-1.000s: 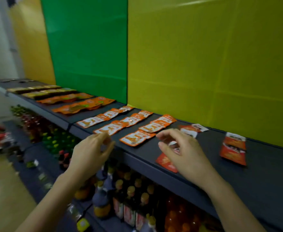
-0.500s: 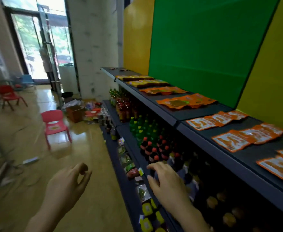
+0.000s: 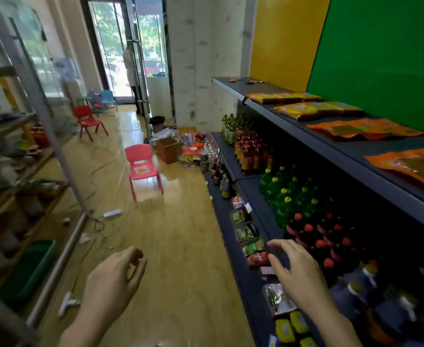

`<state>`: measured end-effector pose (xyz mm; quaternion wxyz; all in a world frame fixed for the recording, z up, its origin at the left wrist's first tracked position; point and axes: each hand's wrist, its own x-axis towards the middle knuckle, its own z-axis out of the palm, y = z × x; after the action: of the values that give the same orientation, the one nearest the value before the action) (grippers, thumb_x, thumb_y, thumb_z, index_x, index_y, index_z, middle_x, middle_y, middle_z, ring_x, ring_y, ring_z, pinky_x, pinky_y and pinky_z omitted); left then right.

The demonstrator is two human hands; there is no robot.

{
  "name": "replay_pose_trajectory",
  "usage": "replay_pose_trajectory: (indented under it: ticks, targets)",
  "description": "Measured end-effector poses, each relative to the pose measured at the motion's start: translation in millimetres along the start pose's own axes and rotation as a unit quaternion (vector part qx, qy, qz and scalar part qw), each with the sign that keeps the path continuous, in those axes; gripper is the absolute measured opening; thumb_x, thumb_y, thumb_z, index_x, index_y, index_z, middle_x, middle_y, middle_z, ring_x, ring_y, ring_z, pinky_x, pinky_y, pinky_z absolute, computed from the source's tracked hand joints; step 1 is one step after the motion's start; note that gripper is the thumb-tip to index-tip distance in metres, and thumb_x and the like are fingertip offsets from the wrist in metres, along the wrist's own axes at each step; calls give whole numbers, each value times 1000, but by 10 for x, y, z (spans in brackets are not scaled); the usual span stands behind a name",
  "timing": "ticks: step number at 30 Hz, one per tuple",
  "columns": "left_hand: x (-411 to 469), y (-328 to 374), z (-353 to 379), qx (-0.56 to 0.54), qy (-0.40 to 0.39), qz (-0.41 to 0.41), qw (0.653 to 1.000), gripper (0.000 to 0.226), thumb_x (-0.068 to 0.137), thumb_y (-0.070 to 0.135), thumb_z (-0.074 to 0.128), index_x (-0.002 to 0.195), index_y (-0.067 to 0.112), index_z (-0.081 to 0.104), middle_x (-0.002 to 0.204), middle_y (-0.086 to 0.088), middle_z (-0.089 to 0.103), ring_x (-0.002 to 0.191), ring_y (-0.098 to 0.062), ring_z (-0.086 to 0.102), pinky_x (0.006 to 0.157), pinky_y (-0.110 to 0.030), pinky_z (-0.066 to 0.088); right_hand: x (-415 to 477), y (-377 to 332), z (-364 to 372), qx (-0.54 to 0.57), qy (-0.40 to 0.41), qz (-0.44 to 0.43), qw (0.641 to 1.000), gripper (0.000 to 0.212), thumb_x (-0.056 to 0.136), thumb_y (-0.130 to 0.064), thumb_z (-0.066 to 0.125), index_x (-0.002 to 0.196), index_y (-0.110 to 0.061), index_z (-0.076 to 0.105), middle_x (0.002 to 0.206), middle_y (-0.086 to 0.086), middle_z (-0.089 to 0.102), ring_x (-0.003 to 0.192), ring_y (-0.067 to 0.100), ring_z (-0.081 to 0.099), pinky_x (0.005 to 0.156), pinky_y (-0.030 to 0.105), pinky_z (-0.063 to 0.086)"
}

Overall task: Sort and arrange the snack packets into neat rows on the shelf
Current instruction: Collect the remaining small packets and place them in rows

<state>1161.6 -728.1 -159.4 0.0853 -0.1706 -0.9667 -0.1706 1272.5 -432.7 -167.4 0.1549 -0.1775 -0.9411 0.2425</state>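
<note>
A wood floor (image 3: 170, 234) is seen on the left and a tall rack on the right. The snack packets are laid on the top shelf (image 3: 343, 146) of the rack. Yellow packets (image 3: 316, 110) are lined up in rows at the far end, and orange packets (image 3: 366, 128) are lined up in rows nearer, all flat and side by side. Under them, green bottles (image 3: 283, 196) and red-capped bottles (image 3: 316, 236) are packed close on the middle shelf. Far down the floor a pink chair (image 3: 142, 164) is stood, and past it a brown box (image 3: 168, 149) is set beside a heap of bright packets (image 3: 193, 146). Both hands are held low and well apart, and nothing is held in them. The left hand (image 3: 110, 281) is loosely curled over the floor. The right hand (image 3: 298, 269) is spread out over the front of the low shelf (image 3: 218, 204), just beside some small packets (image 3: 254, 249). Whether they are touched cannot be told. No packet is being placed right now, so this is judged to be a gap between packets, with more to be fetched. Next, a packet has to be picked up, maybe from the heap by the box. Then it has to be matched to a row of the same colour and laid flat at the end of that row, with its edges kept in line.
</note>
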Motion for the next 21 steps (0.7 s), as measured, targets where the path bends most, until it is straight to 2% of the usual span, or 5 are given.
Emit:
replay_pose_trajectory:
  ticks: [4,8,14,19,21]
  targets:
    - [452,-120,250,2,-38,-16,999,13,89,44,50,93,35,57,81,14,61,77,0,57,67,-17,50,500,155,336,16,-47,25,998,22,94,-29,49,116,-31,54,102,-19,49,108,6,50,86,20,43]
    - [1183,-166,466,10,-48,-40,998,11,89,45,49,95,37,54,85,15,61,80,1,57,68,-14,49,1297,262,609,25,-52,22,998,21,93,-28,51,114,-29,56,108,-16,54,108,8,52,87,22,44]
    - [2436,-185,582,20,-6,-73,997,16,90,42,49,99,32,57,86,16,61,83,-4,60,66,-19,51,2761,198,809,19,-53,-18,998,25,93,-30,50,118,-28,54,115,-14,54,113,8,49,91,24,42]
    - [3246,-277,644,14,14,-98,995,17,89,40,52,99,30,61,80,16,58,74,-5,55,88,-42,52,3689,105,1060,16,-57,-39,997,27,94,-31,49,120,-27,54,120,-12,54,120,11,47,96,27,43]
    - [3526,-374,702,21,4,-99,995,16,89,41,51,99,32,59,79,17,57,73,-3,55,83,-34,54,3970,56,1196,13,-70,-45,996,28,94,-31,48,121,-28,52,119,-15,53,121,8,46,95,23,40]
